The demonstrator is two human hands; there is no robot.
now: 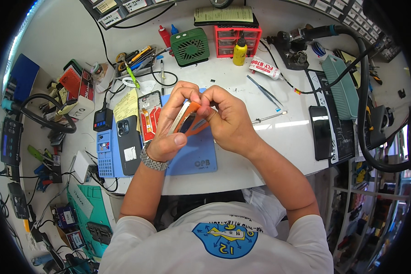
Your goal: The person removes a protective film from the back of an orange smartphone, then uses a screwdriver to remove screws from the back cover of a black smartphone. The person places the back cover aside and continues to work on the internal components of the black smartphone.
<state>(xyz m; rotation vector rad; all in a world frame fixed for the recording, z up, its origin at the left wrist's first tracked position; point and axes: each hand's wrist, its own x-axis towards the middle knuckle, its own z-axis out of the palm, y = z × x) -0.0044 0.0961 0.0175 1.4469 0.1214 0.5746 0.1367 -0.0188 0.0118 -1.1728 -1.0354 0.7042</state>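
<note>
Orange-and-white phone (183,119) was held tilted above the blue work mat (192,160), clamped in the left hand (165,130). The right hand (228,121) had thumb and fingertips bunched at its upper edge; their exact grip could not be told. Beyond the mat stood a green desk fan (190,47); tweezers (264,91) lay to its right.

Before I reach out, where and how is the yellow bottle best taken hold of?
Probably grip the yellow bottle around its body, below the dark nozzle, from the near side: it stands upright, with the red drawer unit behind it and the white tube to its right.
</note>
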